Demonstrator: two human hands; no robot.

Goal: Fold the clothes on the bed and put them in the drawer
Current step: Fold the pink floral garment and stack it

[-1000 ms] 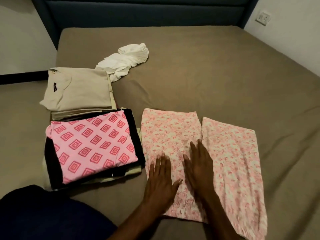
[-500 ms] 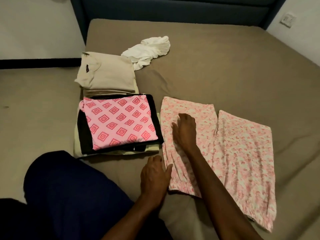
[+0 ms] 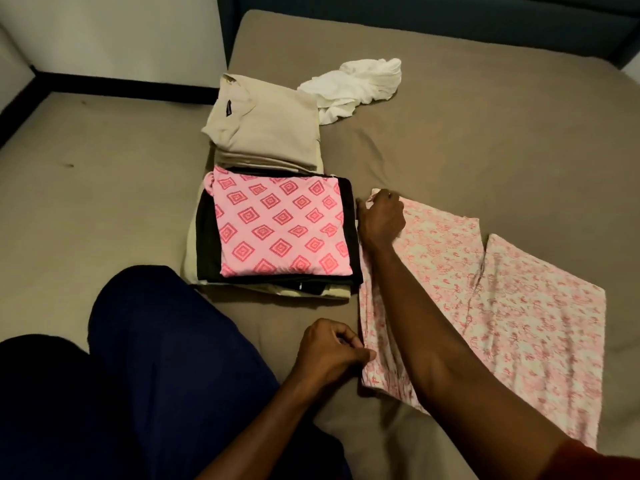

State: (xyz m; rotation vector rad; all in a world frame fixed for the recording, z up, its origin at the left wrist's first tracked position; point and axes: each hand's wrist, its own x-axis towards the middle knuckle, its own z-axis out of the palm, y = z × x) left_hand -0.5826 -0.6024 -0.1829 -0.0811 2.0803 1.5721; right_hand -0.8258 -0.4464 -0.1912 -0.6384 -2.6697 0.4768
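Note:
A pink-and-white floral garment (image 3: 502, 306) lies flat on the bed (image 3: 485, 140), at the right. My right hand (image 3: 381, 220) pinches its far left corner, lifted slightly off the sheet. My left hand (image 3: 329, 355) pinches its near left corner. Left of the garment sits a folded pile topped by a pink diamond-patterned piece (image 3: 277, 226) over black and cream layers. Behind that pile lies a folded beige stack (image 3: 266, 129). A crumpled white cloth (image 3: 353, 88) rests unfolded further back.
My leg in dark blue trousers (image 3: 156, 375) is at the lower left, close to the folded pile. A dark headboard (image 3: 415, 15) runs along the far edge. Floor and a white wall (image 3: 104, 36) lie to the left. No drawer is in view.
Both hands left the middle of the floral garment, where they lay flat. The right hand reached to its far left corner and the left hand to its near left corner; both now pinch the fabric.

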